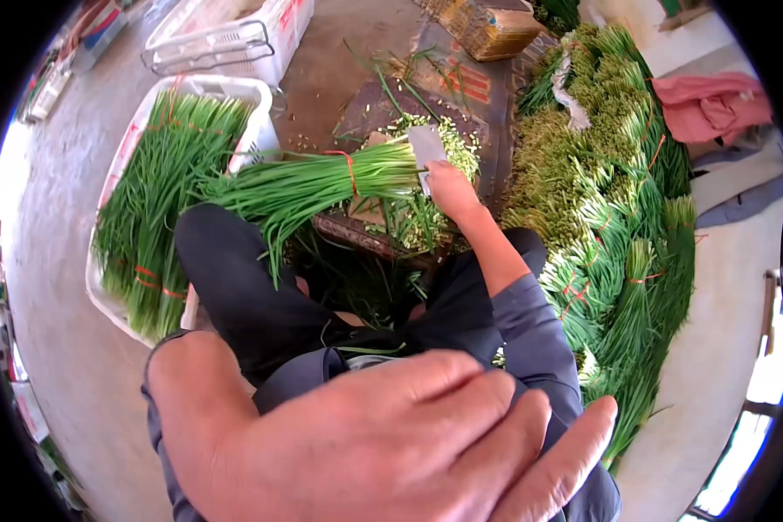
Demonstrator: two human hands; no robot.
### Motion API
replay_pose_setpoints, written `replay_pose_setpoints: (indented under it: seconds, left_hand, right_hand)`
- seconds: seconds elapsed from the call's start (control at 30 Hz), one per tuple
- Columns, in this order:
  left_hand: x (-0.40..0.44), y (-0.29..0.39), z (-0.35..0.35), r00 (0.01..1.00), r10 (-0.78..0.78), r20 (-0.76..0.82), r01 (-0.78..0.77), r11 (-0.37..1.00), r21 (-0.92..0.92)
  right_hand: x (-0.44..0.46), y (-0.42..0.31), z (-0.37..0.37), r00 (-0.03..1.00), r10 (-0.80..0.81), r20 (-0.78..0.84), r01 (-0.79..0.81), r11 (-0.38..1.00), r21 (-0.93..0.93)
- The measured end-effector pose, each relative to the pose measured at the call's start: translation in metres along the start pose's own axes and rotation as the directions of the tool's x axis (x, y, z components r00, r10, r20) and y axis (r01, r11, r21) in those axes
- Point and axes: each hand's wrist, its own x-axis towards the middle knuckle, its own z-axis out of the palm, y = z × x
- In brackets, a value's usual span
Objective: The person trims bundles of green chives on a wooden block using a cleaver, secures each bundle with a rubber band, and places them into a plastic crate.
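Note:
My right hand (452, 190) grips a cleaver (426, 146), its broad grey blade beside the cut ends of a bundle of garlic chives (322, 178). A red band ties this bundle, which lies across a low block (357, 233) with its leaves trailing left over my knee. Chopped pale stem ends (461, 143) are scattered around the blade. Very near the camera, my left hand (383, 435) is raised with its back showing. Its fingers reach right, somewhat bent and partly apart; I see nothing held in it, though the palm side is hidden.
At left stands a white plastic crate (265, 100) full of tied chives (161, 200). Another white crate (235, 39) with a metal handle is behind it. A large heap of chive bundles (600, 217) lies at right, near a pink cloth (713, 104). A worn box (487, 30) sits beyond the block.

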Motion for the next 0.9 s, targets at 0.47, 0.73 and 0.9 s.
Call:
replay_pose_setpoints:
  seconds: [0.47,0.73,0.9]
  left_hand:
    - [-0.034,0.002,-0.033,0.986,-0.039,0.163,0.057,0.993,-0.108]
    - [-0.062,-0.044,0.020,0.562,-0.292,0.774,0.658,0.724,-0.204]
    - [-0.181,-0.083,0.073,0.248,-0.616,0.748,0.855,0.502,0.129]
  right_hand:
    - [-0.038,0.034,-0.366,0.625,0.226,-0.747,-0.550,0.807,-0.216]
    - [0.133,-0.114,-0.169,0.970,0.056,0.235,0.012,0.960,-0.280]
    - [0.081,-0.091,0.058,0.915,-0.246,0.319,0.344,0.889,-0.302]
